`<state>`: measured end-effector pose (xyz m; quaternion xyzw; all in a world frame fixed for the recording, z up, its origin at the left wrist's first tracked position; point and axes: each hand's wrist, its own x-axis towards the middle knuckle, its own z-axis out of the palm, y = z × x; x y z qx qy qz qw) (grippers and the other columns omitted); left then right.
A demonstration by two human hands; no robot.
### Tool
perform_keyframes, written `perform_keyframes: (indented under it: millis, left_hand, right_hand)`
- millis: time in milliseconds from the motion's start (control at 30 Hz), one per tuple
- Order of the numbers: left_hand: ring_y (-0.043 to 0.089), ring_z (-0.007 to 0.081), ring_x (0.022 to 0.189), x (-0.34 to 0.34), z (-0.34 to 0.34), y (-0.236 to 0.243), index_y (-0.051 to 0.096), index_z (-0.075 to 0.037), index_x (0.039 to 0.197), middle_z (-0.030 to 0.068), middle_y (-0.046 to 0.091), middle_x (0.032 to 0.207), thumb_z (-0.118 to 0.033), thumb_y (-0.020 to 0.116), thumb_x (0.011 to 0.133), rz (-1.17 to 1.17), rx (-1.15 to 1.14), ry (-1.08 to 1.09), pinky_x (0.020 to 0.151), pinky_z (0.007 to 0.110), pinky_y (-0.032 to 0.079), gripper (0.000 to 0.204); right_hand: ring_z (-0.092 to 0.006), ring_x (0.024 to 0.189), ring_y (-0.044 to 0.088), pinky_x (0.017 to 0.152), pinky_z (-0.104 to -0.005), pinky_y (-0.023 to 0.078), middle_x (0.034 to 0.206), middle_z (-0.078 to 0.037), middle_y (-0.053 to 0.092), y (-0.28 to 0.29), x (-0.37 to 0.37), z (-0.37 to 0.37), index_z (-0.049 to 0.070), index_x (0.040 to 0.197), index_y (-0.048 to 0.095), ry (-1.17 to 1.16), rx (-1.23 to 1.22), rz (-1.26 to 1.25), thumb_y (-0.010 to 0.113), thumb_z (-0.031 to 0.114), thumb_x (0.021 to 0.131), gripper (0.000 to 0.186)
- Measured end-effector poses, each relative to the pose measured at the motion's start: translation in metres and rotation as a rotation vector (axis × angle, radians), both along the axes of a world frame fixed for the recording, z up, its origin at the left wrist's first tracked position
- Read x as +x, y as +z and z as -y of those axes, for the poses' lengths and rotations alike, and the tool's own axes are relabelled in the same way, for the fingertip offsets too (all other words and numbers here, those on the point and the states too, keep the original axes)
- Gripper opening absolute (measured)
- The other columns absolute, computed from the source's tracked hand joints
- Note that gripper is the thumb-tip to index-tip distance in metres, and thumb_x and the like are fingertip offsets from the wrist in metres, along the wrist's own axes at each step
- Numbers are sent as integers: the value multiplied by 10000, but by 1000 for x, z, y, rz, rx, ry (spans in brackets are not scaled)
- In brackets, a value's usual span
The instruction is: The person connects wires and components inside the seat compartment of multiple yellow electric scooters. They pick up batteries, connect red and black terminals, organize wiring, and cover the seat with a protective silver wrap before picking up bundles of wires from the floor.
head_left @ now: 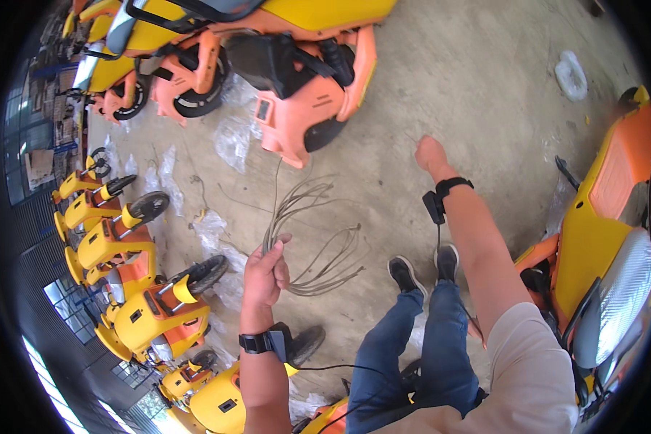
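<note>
My left hand (265, 275) is closed around a bundle of thin grey-brown wires (270, 230). Loose loops of the wires fan out to the right of the fist, and single ends stick out above it. Further right and higher, my right hand (431, 155) is held out with its fingers curled in. A faint thin line shows by its knuckles, but I cannot make out whether the fingers hold anything. The two hands are well apart, both above the concrete floor (441, 79).
Several yellow-and-orange scooters (134, 318) line the left side. Another scooter's orange fender (296, 123) juts in at the top, and a yellow scooter (600, 239) stands close on the right. Crumpled clear plastic (233, 134) and a pale plastic coil (571, 75) lie on the floor.
</note>
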<state>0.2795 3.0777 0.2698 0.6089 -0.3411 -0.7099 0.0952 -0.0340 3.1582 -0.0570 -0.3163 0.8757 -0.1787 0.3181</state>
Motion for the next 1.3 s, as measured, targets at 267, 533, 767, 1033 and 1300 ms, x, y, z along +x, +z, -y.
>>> perform_keyframes:
  millis: [267, 533, 767, 1033, 1300]
  left_hand:
    - [322, 69, 365, -33, 88, 62, 503, -6, 1003, -17, 409, 547, -182, 508, 859, -40, -244, 86, 330, 207, 259, 228]
    - [343, 42, 560, -142, 245, 101, 446, -24, 1152, 38, 521, 999, -216, 433, 903, -619, -202, 108, 407, 151, 270, 315]
    - [321, 76, 516, -189, 292, 86, 300, 62, 1259, 142, 469, 1162, -394, 403, 893, -976, -200, -107, 440, 176, 289, 593]
    - [325, 97, 446, -214, 311, 127, 368, -28, 1031, 73, 401, 929, -378, 298, 930, -946, -9, -379, 392, 218, 299, 372]
    - [272, 82, 408, -216, 302, 147, 351, -51, 941, 68, 391, 883, -315, 317, 936, -725, -70, -218, 348, 212, 251, 266]
  right_hand:
    - [-350, 906, 562, 765, -402, 461, 948, -219, 590, -13, -7, 13, -5, 915, 563, 95, 185, 46, 493, 126, 766, 211]
    - [-354, 844, 546, 766, -406, 439, 889, -220, 579, -31, -7, -5, -2, 708, 596, 152, 247, -4, 432, 197, 810, 277]
    - [-335, 812, 549, 720, -398, 452, 856, -181, 602, -2, -3, 22, 20, 759, 637, 760, 531, -206, 485, 141, 754, 194]
    - [-277, 1011, 485, 781, -340, 457, 986, -123, 592, 8, 2, 51, 10, 857, 656, 850, 574, -152, 484, 79, 780, 201]
    - [-329, 869, 555, 752, -372, 464, 967, -204, 561, 10, -10, 65, -72, 924, 526, 22, 297, 146, 437, 136, 844, 240]
